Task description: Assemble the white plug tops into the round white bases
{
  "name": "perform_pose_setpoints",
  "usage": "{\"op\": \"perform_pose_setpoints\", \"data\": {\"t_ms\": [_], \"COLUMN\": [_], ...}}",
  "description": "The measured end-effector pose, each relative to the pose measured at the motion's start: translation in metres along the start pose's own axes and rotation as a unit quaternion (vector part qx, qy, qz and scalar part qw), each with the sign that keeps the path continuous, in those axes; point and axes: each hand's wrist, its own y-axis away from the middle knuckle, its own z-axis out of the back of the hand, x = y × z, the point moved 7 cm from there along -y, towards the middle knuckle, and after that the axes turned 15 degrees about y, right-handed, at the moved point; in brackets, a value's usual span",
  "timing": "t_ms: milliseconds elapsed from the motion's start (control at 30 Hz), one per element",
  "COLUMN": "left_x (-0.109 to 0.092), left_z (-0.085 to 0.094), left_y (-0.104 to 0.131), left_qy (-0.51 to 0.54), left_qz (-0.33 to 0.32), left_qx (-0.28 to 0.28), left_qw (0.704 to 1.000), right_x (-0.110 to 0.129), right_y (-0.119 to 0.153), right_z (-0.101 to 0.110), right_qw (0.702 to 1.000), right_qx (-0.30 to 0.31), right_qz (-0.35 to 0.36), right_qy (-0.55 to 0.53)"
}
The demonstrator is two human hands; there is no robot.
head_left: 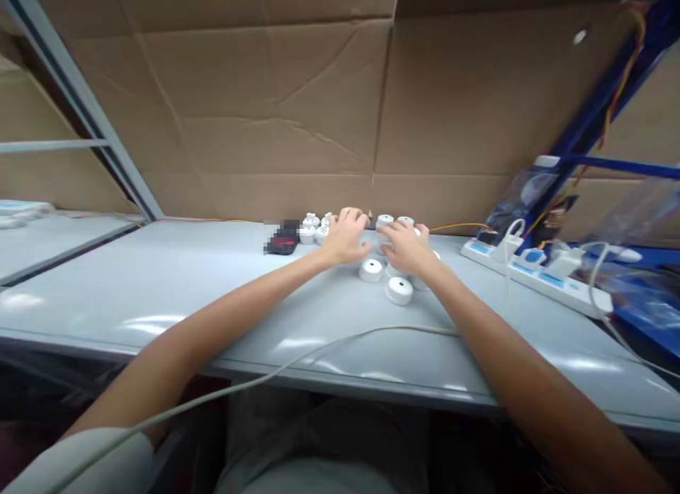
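Several white round plastic caps with a dark centre hole stand on the grey worktable [212,267]; one cap [399,291] is nearest me and another cap [370,270] lies a little left of it. My right hand [406,247] reaches over the group with its fingers spread, covering some of the caps. Beside it, my left hand [348,237] is open, thumb apart from the bent fingers, next to a small cluster of white parts with raised tops [307,232]. Whether either hand touches a part underneath is hidden.
A dark, partly blurred-out object [283,239] lies left of the white parts. To the right runs a white power strip [536,276] with plugged-in chargers. A pale cable [340,338] crosses the table's front. Cardboard [265,104] walls the back.
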Motion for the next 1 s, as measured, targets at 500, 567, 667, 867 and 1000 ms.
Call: {"op": "perform_pose_setpoints", "data": {"t_ms": [500,567,667,867,1000], "left_x": [-0.051,-0.058,-0.051,0.011,0.039], "left_z": [0.027,0.033,0.047,0.033,0.038], "left_y": [-0.009,-0.009,-0.015,-0.037,-0.042], "left_qy": [0.121,0.114,0.294,0.697,0.732], "left_qz": [-0.13,-0.119,-0.035,0.234,0.194], "left_qx": [0.01,-0.004,-0.081,-0.02,-0.031], "left_qw": [0.984,0.986,0.952,0.677,0.652], "right_x": [0.013,0.022,0.002,0.01,0.023], "right_y": [0.01,0.013,0.017,0.044,0.022], "right_z": [0.017,0.021,0.049,0.103,0.063], "right_qw": [0.608,0.618,0.716,0.875,0.947], "right_qx": [0.106,0.126,-0.105,-0.421,-0.223], "right_qz": [-0.201,-0.194,-0.184,0.044,0.051], "right_qy": [-0.761,-0.751,-0.666,-0.235,-0.227]}}
